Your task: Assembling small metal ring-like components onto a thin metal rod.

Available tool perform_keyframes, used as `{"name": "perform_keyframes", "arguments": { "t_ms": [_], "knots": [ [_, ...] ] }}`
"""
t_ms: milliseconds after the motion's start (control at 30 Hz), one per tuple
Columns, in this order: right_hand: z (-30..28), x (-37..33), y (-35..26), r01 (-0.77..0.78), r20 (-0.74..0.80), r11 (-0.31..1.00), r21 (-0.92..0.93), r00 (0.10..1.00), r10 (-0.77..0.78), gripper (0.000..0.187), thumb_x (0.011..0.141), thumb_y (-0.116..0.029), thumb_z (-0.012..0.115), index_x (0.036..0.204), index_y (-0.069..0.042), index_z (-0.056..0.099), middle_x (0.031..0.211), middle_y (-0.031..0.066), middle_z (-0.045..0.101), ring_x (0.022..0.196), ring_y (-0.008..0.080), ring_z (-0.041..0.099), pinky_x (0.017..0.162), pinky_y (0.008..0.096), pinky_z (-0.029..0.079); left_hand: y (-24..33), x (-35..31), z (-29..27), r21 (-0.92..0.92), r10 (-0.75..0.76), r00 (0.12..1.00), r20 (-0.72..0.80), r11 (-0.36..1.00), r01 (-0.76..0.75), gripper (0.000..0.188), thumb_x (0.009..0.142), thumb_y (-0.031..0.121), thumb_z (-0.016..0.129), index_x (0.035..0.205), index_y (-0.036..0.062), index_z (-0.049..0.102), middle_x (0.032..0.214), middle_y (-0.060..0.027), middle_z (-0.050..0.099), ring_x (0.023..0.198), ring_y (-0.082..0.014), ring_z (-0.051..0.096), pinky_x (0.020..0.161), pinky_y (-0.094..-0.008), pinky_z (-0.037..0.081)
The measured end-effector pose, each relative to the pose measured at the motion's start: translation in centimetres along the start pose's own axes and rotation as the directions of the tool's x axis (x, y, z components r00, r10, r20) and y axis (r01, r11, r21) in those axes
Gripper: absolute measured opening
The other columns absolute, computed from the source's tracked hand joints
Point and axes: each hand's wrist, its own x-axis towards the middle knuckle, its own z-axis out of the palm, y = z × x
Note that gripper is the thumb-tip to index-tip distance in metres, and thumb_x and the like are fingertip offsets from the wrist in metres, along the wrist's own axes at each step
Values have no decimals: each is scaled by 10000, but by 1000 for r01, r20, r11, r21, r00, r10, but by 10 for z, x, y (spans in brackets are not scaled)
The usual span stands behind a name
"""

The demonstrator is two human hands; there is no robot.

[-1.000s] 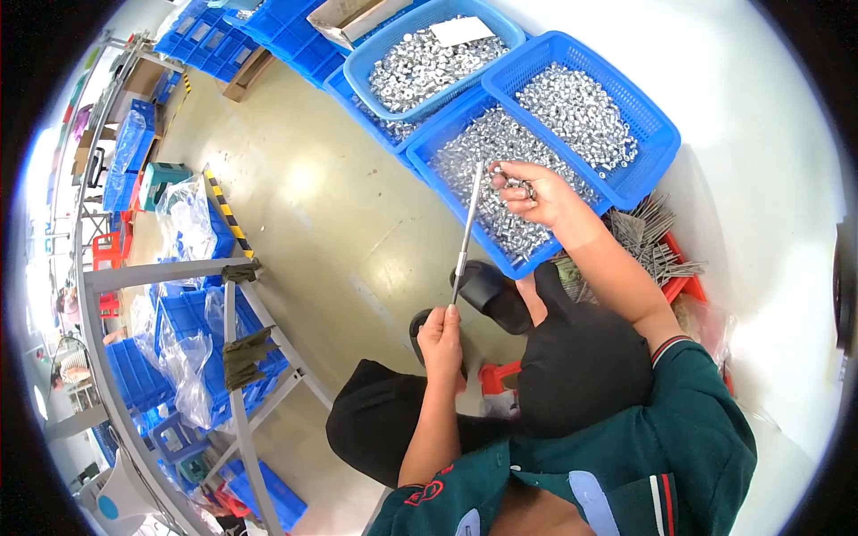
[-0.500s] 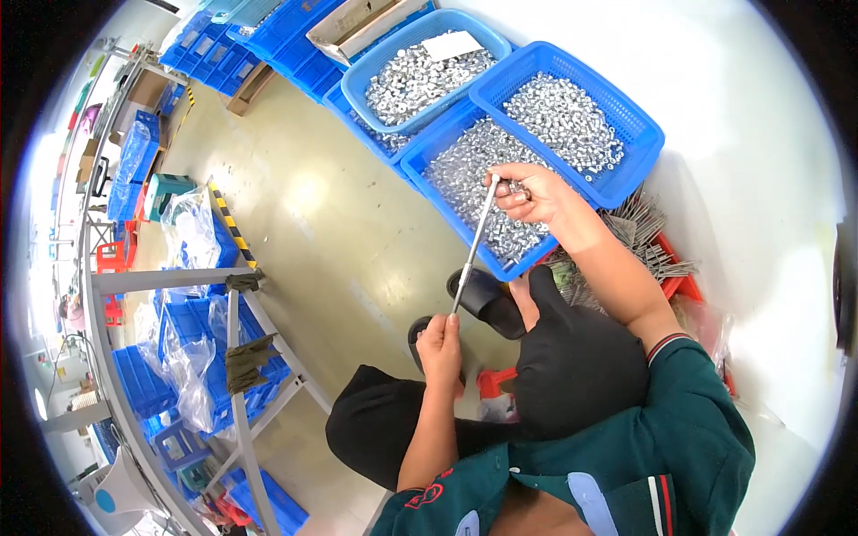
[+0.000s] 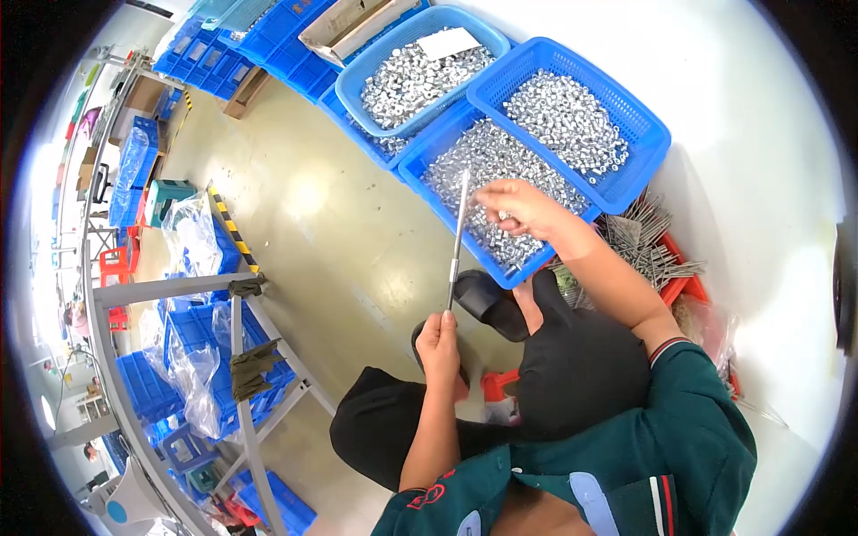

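My left hand point(image 3: 438, 347) grips the lower end of a thin metal rod point(image 3: 457, 246), which stands nearly upright, its pale tip over the front blue basket point(image 3: 444, 212). That basket holds a heap of small silvery metal fittings point(image 3: 474, 147). Just right of the rod's tip, above the heap, is my right hand point(image 3: 518, 209). Its fingers are curled and pinched, slightly blurred and apart from the rod. Whatever lies inside them is too small or hidden to name.
A second blue basket point(image 3: 662, 147) of fittings adjoins on the right; a light-blue basket point(image 3: 350, 82) with a white card point(image 3: 449, 42) stands behind. Many metal rods point(image 3: 639, 237) lie in a red bin point(image 3: 698, 288) by my knee. A grey metal frame point(image 3: 170, 288) rises at left.
My right hand has come off the rod's tip and shifted slightly down. The rod has swung left to a steeper angle, still in my left hand.
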Motion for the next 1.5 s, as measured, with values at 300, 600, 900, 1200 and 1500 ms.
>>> {"name": "perform_keyframes", "arguments": {
  "t_ms": [300, 600, 900, 1200, 1500],
  "knots": [
    [2, 16, -1, 54, -50, 971, 234, 998, -44, 182, 835, -145, 582, 966, -21, 607, 599, -18, 455, 412, 21, 335, 339, 163, 195, -11, 5, 3, 54, -29, 999, 44, 998, 26, 272, 892, 226, 518, 682, 52, 516, 576, 60, 408, 522, -30, 352, 459, -196, 273],
    [24, 1, 8, -107, 341, 965, -240, 921, 187, 209, 800, -112, 593, 972, -3, 639, 562, -39, 465, 459, 23, 363, 413, 181, 258, -6, 7, 6, -31, -66, 997, 37, 997, 67, 267, 893, 253, 520, 709, 59, 528, 570, 57, 414, 483, -27, 345, 431, -188, 257],
    [16, 3, 13, -94, 340, 959, -266, 922, 185, 259, 820, -197, 599, 1042, -63, 612, 605, -77, 444, 471, 14, 330, 400, 178, 212, 4, 6, 5, -68, -53, 998, 40, 996, 55, 273, 894, 242, 514, 687, 64, 517, 553, 59, 400, 471, -24, 335, 421, -185, 251],
    [-33, 25, 25, -124, 66, 803, 582, 992, 105, 177, 863, -105, 485, 974, 27, 522, 846, 108, 542, 512, 63, 416, 340, 144, 290, 10, 6, 3, -159, -69, 997, 15, 985, 71, 294, 890, 252, 518, 658, 73, 492, 550, 53, 393, 473, -24, 325, 425, -190, 247],
    [-29, 31, 21, -118, 69, 704, 700, 993, 98, 243, 878, -281, 532, 917, -43, 497, 715, 29, 489, 424, 34, 351, 306, 150, 247, 5, 5, 1, -115, -104, 995, 5, 988, 104, 293, 885, 227, 530, 637, 82, 472, 562, 64, 399, 502, -19, 330, 443, -190, 245]
  ]
}}
